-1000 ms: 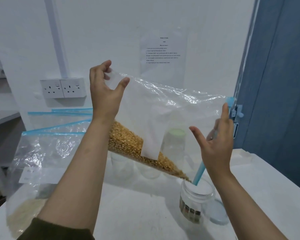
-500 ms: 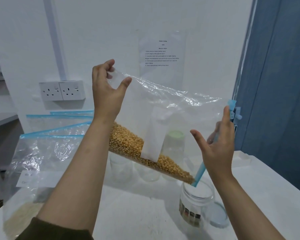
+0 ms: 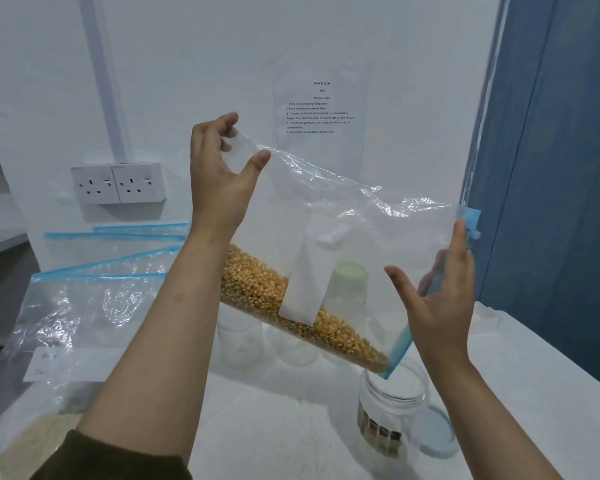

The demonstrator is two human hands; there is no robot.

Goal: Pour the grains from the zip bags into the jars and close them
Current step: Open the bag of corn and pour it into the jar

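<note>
I hold a clear zip bag (image 3: 354,202) tilted down to the right, with yellow corn kernels (image 3: 257,289) lying along its lower edge. My left hand (image 3: 219,181) pinches the bag's upper left corner. My right hand (image 3: 440,306) grips the blue zip edge (image 3: 400,348) on the right side, fingers spread. The bag's lowest corner hangs just over the mouth of an open clear jar (image 3: 392,414) on the white table (image 3: 274,427). A pale blue lid (image 3: 439,436) lies beside that jar on its right.
Several more zip bags (image 3: 84,306) with blue seals lean against the wall at left; the nearest holds pale grain. Behind the held bag stand clear jars (image 3: 239,341), one with a green lid (image 3: 349,271). Wall sockets (image 3: 116,183), a taped paper sheet (image 3: 321,109), a blue door at right.
The kernels have slid further down the bag toward its lower right corner, which now sits closer over the jar mouth. Both hands keep the same hold.
</note>
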